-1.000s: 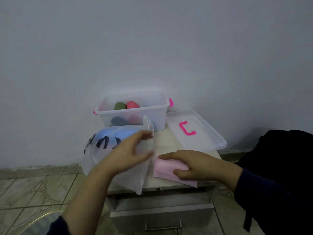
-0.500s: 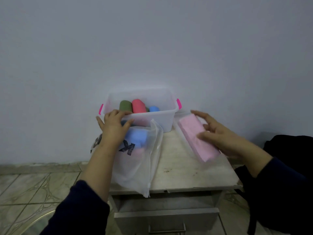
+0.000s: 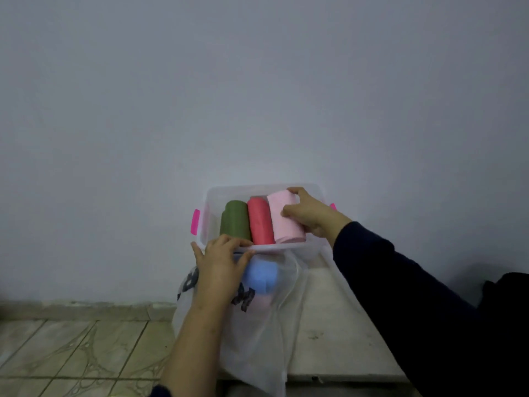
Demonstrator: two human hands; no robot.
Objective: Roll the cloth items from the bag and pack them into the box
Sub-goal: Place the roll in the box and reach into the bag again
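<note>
Right hand (image 3: pixel 307 214) grips pink roll (image 3: pixel 284 217) in box (image 3: pixel 259 248); left hand (image 3: pixel 220 260) apparently steadies rim.

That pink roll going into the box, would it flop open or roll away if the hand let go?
The pink roll looks like soft cloth, so probably light and squashy under the right hand. It lies against the red roll inside the box, so it likely stays put. Loose, it might unroll a little.
</note>
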